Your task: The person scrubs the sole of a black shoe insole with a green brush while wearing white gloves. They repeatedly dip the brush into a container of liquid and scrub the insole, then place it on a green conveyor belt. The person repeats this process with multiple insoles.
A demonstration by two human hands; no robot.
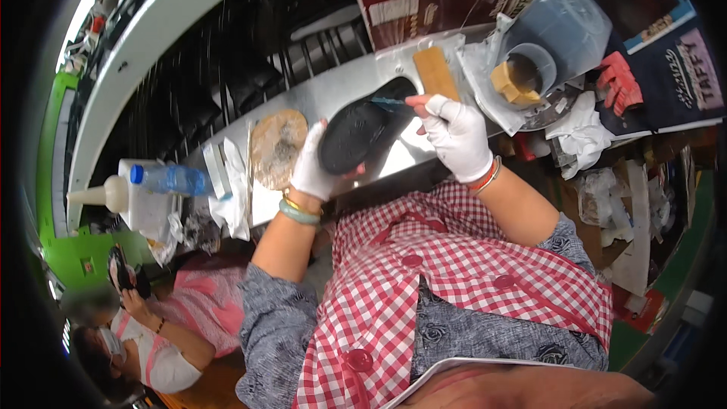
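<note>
My left hand (pixel 310 165), in a white glove with bare fingertips, grips a black shoe (pixel 352 136) from its left side. The shoe is held tilted above a shiny metal ledge, its far end pointing away to the right. My right hand (pixel 454 136), gloved the same way, is closed in a pinch just right of the shoe's far end. A thin bluish streak lies between those fingertips and the shoe; what they hold is too small to make out. A round tan disc (pixel 279 148) with grey smudges lies left of my left hand.
A tan block (pixel 437 73) lies beyond my right hand. Farther right are a cup (pixel 539 60) with yellowish pieces, a translucent tub (pixel 564 19) and a red glove (pixel 619 83). Left stand a blue bottle (pixel 170 179) and white jug (pixel 144 208). Another person (pixel 163 333) sits lower left.
</note>
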